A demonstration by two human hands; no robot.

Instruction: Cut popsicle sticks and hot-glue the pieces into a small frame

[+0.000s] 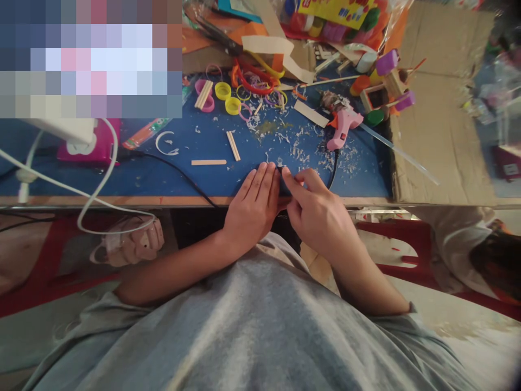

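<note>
My left hand (253,203) lies flat near the front edge of the blue tabletop, its fingers stretched out side by side. Whatever is under its fingers is hidden. Right beside it, my right hand (319,212) is closed, with the index finger pressing along a small black object (284,183). Most of that object is covered, and I cannot make out its kind. Just beyond my left fingertips are a short bundle of wooden sticks (233,146) and a single craft stick (209,162). Pale shavings (303,133) are scattered past my right hand.
A pink glue gun (345,128) with a clear glue stick stands right of centre. Behind are yellow caps (222,90), red-handled scissors (260,84) and a small stick construction (376,99). Cardboard (442,119) covers the right side. White cables (106,165) hang over the left edge.
</note>
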